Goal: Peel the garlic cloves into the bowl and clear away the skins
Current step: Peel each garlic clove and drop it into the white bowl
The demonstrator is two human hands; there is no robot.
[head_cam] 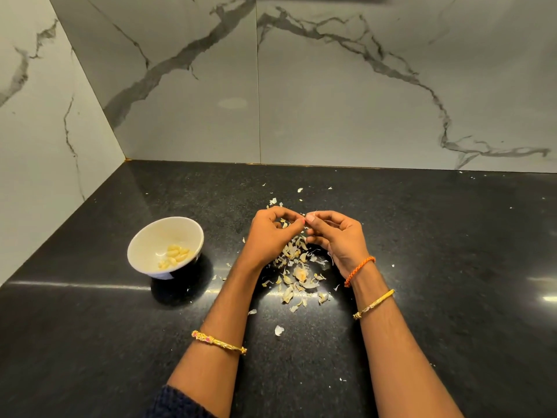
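A black counter [90, 342] meets marble walls [331, 101] along its back edge and its left edge, the two walls joining at the back left corner.

Two bare forearms reach in from the front edge toward the middle of the counter. The left hand [269, 236] and right hand [337, 236] are raised together just above the skins, fingers curled, thumb tips meeting. They pinch something tiny between them, too small to tell whether it is a clove or a bit of skin.

The bowl [150, 236], white inside, stands toward the left edge, well apart from the hands, tilted toward the camera. Peeled cloves [176, 255] lie in a small heap at its bottom.

Skins [297, 276] lie heaped on the counter under and between the wrists, with loose flakes scattered toward the back edge and the front. One larger flake [279, 330] lies alone nearer the front edge.

A gold bangle [218, 342] circles the left forearm; another bangle [373, 303] and an orange thread [359, 270] circle the right wrist.
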